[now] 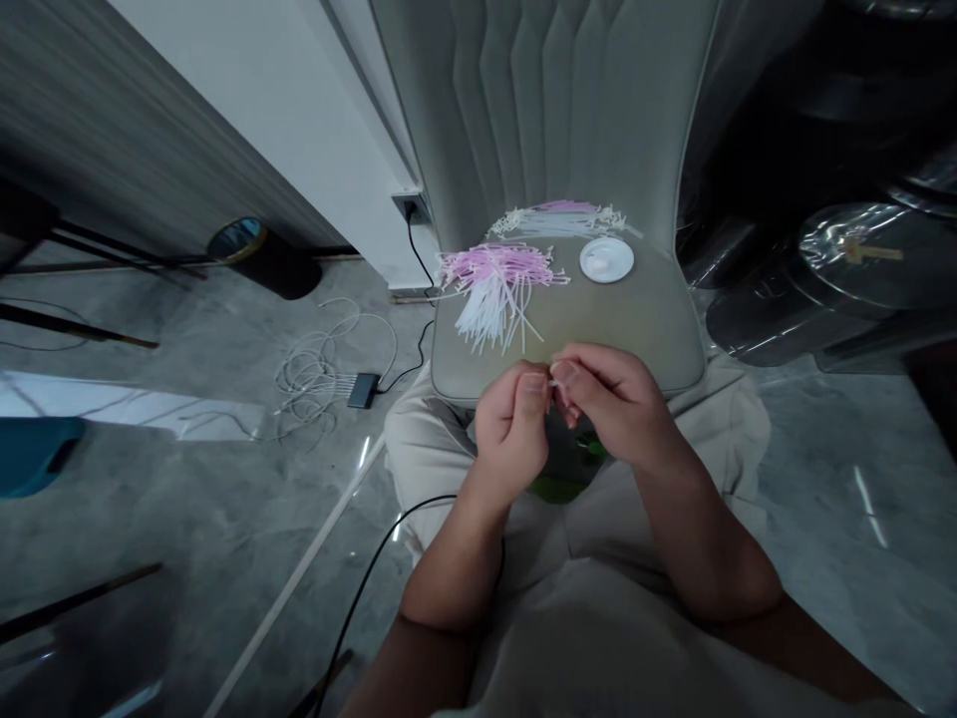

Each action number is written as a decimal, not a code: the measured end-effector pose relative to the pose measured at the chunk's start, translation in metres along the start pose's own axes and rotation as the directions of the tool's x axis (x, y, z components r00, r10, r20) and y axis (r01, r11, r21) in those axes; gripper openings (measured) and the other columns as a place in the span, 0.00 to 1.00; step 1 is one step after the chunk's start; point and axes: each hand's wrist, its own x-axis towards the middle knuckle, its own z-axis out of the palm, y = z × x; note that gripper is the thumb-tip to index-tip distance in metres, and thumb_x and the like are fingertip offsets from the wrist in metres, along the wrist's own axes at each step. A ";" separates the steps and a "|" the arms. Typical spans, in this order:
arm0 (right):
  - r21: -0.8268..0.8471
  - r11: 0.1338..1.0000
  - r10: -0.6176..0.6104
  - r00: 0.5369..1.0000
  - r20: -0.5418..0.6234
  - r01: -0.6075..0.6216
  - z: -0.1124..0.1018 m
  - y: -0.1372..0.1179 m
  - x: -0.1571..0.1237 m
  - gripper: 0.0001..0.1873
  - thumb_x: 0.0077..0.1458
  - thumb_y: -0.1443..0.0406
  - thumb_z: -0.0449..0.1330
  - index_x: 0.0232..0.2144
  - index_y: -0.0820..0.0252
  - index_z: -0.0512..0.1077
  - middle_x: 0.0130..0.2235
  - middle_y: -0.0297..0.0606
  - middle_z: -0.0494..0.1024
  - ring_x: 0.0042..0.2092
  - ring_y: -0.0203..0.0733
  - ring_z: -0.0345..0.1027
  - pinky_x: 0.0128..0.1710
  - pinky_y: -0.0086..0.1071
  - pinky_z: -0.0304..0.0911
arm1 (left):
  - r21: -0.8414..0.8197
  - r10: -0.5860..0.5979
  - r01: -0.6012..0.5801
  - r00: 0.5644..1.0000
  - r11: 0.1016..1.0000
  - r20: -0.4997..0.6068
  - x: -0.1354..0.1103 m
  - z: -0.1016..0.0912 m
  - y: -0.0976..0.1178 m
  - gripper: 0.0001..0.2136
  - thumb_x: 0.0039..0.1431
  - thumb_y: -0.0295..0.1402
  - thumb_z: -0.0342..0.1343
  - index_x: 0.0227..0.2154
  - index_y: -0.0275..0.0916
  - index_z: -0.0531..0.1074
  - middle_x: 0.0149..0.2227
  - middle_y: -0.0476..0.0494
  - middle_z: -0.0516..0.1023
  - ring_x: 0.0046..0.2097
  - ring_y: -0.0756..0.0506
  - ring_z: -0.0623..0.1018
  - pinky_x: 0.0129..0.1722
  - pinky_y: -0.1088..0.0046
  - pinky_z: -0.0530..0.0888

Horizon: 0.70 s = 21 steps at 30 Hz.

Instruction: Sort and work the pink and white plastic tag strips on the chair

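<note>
Prob. midway thru one pc: L hand (514,424) & R hand (619,401) meet nr the seat's (650,334) front edge, thumbs pressed to fingers, seemingly pinching a white bit (553,383) between them, mostly hidden. Pink sticks (512,264) & white sticks (485,314) lie bunched behind, w/ a back pile (557,220) & dish (607,259) beyond. Plenty lying loose; can't tell which pile's done, which's left.

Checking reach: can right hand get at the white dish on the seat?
Likely yes: bare seat lies between the right hand and the white dish, though that hand and the left hand pinch a small pale piece.
</note>
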 end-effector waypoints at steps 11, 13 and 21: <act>-0.086 0.996 -0.020 1.000 0.004 0.021 0.000 -0.001 0.001 0.18 0.65 0.62 0.54 0.22 0.59 0.62 0.22 0.28 0.62 0.25 0.30 0.57 0.25 0.28 0.53 | -0.009 0.018 -0.018 1.000 1.000 0.002 0.002 0.000 0.000 0.20 0.67 0.43 0.47 0.21 0.39 0.63 0.19 0.54 0.53 0.21 0.53 0.53 0.22 0.79 0.62; -0.080 0.997 -0.007 1.000 0.006 0.007 0.001 -0.001 0.001 0.18 0.65 0.61 0.53 0.23 0.59 0.62 0.22 0.28 0.62 0.25 0.30 0.57 0.25 0.28 0.53 | -0.033 0.023 -0.023 1.000 0.999 0.004 0.002 0.000 0.000 0.19 0.68 0.42 0.47 0.21 0.39 0.63 0.19 0.54 0.53 0.21 0.53 0.54 0.22 0.79 0.62; -0.020 1.000 0.003 1.000 -0.020 -0.003 0.003 0.003 0.002 0.18 0.65 0.60 0.53 0.23 0.59 0.64 0.22 0.28 0.63 0.24 0.30 0.58 0.24 0.27 0.54 | -0.071 0.005 -0.004 1.000 0.997 0.008 0.001 0.000 -0.003 0.19 0.68 0.42 0.47 0.22 0.39 0.63 0.19 0.54 0.58 0.21 0.54 0.60 0.25 0.79 0.67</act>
